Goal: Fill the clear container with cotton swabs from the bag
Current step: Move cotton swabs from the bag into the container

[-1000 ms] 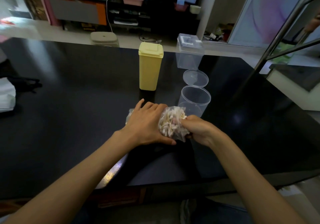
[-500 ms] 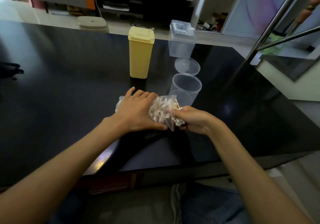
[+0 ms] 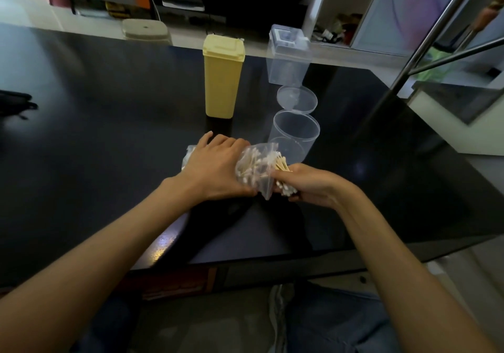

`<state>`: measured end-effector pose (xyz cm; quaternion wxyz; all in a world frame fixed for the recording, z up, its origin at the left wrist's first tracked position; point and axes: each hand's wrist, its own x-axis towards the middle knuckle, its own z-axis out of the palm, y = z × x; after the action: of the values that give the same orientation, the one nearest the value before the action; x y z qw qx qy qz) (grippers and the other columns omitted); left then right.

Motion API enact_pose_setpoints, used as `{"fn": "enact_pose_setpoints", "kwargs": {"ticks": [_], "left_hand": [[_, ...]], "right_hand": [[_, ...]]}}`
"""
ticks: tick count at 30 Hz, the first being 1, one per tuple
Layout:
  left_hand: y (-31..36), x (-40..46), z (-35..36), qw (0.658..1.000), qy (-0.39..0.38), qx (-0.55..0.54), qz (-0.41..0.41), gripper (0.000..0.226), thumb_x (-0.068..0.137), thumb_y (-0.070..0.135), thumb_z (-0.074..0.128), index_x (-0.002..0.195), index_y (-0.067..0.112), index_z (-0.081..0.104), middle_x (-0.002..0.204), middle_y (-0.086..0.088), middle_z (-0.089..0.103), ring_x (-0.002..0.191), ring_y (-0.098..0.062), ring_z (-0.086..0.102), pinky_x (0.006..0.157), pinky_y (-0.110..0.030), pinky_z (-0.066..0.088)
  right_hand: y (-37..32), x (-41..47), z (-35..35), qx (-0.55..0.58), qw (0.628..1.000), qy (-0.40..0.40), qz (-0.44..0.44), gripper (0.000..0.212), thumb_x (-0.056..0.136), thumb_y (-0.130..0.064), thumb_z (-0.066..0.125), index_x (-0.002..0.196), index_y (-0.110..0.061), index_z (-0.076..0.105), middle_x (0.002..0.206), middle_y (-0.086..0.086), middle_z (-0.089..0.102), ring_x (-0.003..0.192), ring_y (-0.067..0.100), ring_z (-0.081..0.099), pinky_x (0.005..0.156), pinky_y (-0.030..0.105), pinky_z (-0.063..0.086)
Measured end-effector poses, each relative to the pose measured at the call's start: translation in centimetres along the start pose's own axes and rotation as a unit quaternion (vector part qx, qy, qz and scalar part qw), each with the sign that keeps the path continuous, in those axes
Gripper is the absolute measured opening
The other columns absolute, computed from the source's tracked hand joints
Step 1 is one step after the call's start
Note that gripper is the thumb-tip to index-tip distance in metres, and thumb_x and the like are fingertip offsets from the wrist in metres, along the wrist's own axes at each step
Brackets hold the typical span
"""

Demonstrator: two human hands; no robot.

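Both hands clasp: left hand the bag, right hand a swab bundle.

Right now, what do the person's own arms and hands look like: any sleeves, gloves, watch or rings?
Both forearms are bare to the frame's edge, with no sleeves showing. The left hand and right hand wear no gloves, and no watch, bracelet or ring is visible on either. Blue denim shows at the lap below the table edge.

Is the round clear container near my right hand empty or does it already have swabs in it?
Empty. The round clear container stands upright and open, the dark table showing through its walls; its lid lies behind it.
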<state>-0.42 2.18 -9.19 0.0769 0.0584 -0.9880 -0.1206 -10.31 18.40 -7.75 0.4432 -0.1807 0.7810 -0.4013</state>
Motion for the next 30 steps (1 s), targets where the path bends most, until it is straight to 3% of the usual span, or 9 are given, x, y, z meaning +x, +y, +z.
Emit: {"fn": "enact_pose_setpoints", "kwargs": {"ticks": [9, 14, 16, 18, 19, 21, 23, 25, 30], "left_hand": [[-1.8, 0.3, -0.6, 0.999, 0.006, 0.033, -0.039, 0.084, 0.068, 0.062, 0.068, 0.136, 0.024, 0.037, 0.132, 0.003, 0.052, 0.127, -0.02, 0.04, 0.114, -0.042, 0.014], [-2.2, 0.4, -1.6, 0.995, 0.03, 0.053, -0.079, 0.113, 0.06, 0.075, 0.065, 0.146, 0.016, 0.023, 0.149, -0.005, 0.031, 0.138, -0.024, 0.025, 0.116, -0.043, 0.014], [-1.0, 0.4, -2.3, 0.988, 0.133, -0.011, -0.074, 0.096, 0.063, 0.075, 0.062, 0.136, 0.017, 0.039, 0.138, -0.003, 0.041, 0.127, -0.021, 0.037, 0.106, -0.038, 0.031], [1.1, 0.2, -2.7, 0.958, 0.245, -0.134, -0.068, 0.047, 0.078, 0.063, 0.06, 0.102, 0.023, 0.056, 0.103, 0.007, 0.057, 0.093, -0.012, 0.053, 0.079, -0.029, 0.044], [2.1, 0.2, -2.8, 0.947, 0.236, -0.204, -0.078, 0.032, 0.085, 0.056, 0.056, 0.087, 0.024, 0.058, 0.085, 0.009, 0.059, 0.077, -0.009, 0.055, 0.069, -0.029, 0.043], [3.8, 0.2, -2.3, 0.936, 0.105, -0.32, -0.098, 0.04, 0.095, 0.047, 0.044, 0.07, 0.02, 0.058, 0.065, 0.007, 0.056, 0.055, -0.003, 0.051, 0.059, -0.025, 0.041], [4.9, 0.2, -1.9, 0.919, -0.034, -0.378, -0.11, 0.045, 0.098, 0.046, 0.035, 0.067, 0.02, 0.056, 0.061, 0.005, 0.051, 0.047, -0.001, 0.045, 0.048, -0.014, 0.038], [5.3, 0.2, -1.9, 0.892, -0.119, -0.417, -0.124, 0.046, 0.098, 0.049, 0.029, 0.073, 0.019, 0.053, 0.063, 0.005, 0.046, 0.048, -0.003, 0.041, 0.037, -0.007, 0.03], [5.6, 0.5, -1.6, 0.871, -0.137, -0.464, -0.086, 0.036, 0.102, 0.03, 0.03, 0.072, 0.017, 0.042, 0.063, 0.003, 0.038, 0.036, 0.003, 0.035, 0.036, -0.006, 0.025]], "right_hand": [[0.5, -0.8, -2.3, 0.04, 0.999, -0.009, -0.001, 0.02, 0.095, -0.029, 0.051, 0.088, -0.013, 0.06, 0.075, 0.0, 0.056, 0.069, 0.008, 0.05, 0.065, 0.021, 0.036], [0.7, -1.0, -2.8, 0.048, 0.999, 0.004, -0.014, 0.022, 0.096, -0.032, 0.05, 0.084, -0.016, 0.057, 0.073, -0.002, 0.057, 0.066, 0.006, 0.052, 0.062, 0.018, 0.041], [0.7, -1.2, -3.1, 0.078, 0.996, 0.004, -0.039, 0.022, 0.095, -0.032, 0.05, 0.083, -0.015, 0.058, 0.077, 0.0, 0.061, 0.074, 0.008, 0.057, 0.07, 0.021, 0.046], [0.6, -1.7, -3.3, 0.154, 0.985, -0.003, -0.073, 0.019, 0.093, -0.029, 0.052, 0.084, -0.013, 0.058, 0.078, 0.002, 0.065, 0.077, 0.011, 0.063, 0.077, 0.025, 0.052], [0.5, -1.9, -3.4, 0.197, 0.977, -0.013, -0.083, 0.018, 0.091, -0.029, 0.053, 0.084, -0.014, 0.057, 0.076, 0.003, 0.065, 0.073, 0.01, 0.063, 0.074, 0.024, 0.053], [0.1, -2.5, -3.4, 0.248, 0.962, -0.046, -0.1, 0.017, 0.089, -0.031, 0.054, 0.081, -0.015, 0.053, 0.069, 0.001, 0.058, 0.06, 0.008, 0.057, 0.063, 0.021, 0.052], [0.0, -2.8, -3.4, 0.233, 0.964, -0.067, -0.111, 0.018, 0.09, -0.032, 0.052, 0.082, -0.016, 0.05, 0.065, -0.001, 0.051, 0.055, 0.007, 0.049, 0.06, 0.02, 0.047], [0.1, -3.0, -3.3, 0.188, 0.973, -0.073, -0.112, 0.019, 0.092, -0.032, 0.051, 0.082, -0.016, 0.05, 0.064, -0.002, 0.05, 0.055, 0.007, 0.047, 0.061, 0.02, 0.044], [0.4, -3.2, -3.2, 0.117, 0.982, -0.101, -0.11, 0.019, 0.092, -0.031, 0.05, 0.085, -0.014, 0.049, 0.066, -0.002, 0.05, 0.059, 0.006, 0.048, 0.061, 0.018, 0.044]]}}
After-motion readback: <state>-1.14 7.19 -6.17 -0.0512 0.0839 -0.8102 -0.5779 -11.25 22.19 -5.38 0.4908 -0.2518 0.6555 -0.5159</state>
